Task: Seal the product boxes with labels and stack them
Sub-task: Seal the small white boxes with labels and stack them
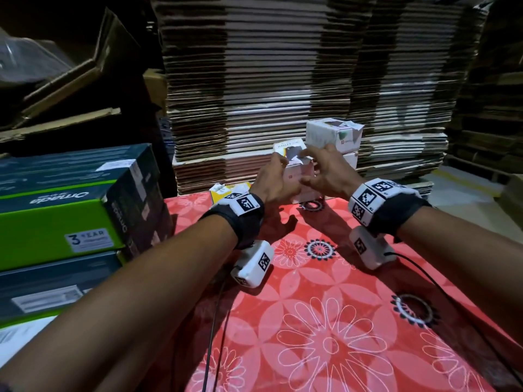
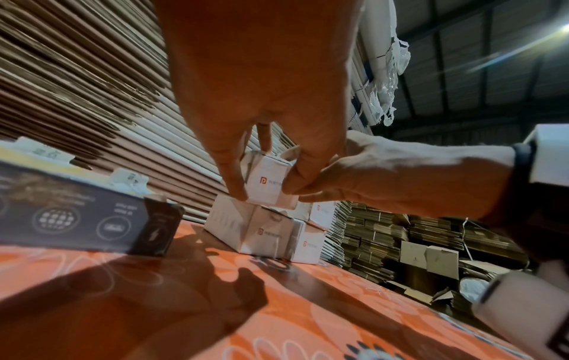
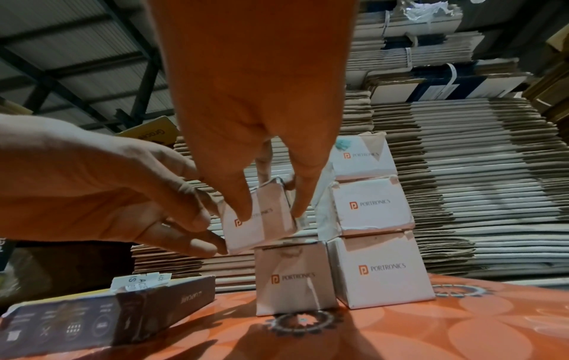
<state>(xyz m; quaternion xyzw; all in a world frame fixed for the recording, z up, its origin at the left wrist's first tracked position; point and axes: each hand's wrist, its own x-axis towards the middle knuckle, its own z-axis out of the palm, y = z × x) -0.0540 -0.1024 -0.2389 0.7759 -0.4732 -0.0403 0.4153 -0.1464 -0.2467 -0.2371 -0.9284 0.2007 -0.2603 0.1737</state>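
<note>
A small white Portronics box [image 1: 297, 172] is held tilted between both hands at the far edge of the table. My left hand [image 1: 278, 165] pinches its left side, and my right hand [image 1: 312, 165] grips it from the right. In the right wrist view the held box [image 3: 270, 233] hangs just over another white box [image 3: 292, 275] standing on the cloth. To the right rises a stack of three white boxes [image 3: 369, 207], its top box [image 1: 334, 134] with a torn flap. The left wrist view shows my left hand [image 2: 264, 192] on the held box [image 2: 268, 180].
A red floral tablecloth [image 1: 325, 321] covers the table. A flat dark box [image 3: 107, 316] with white labels lies at the left of the small boxes. Large green and dark cartons [image 1: 70, 210] are stacked at the left. Tall piles of flattened cardboard [image 1: 283, 66] stand behind.
</note>
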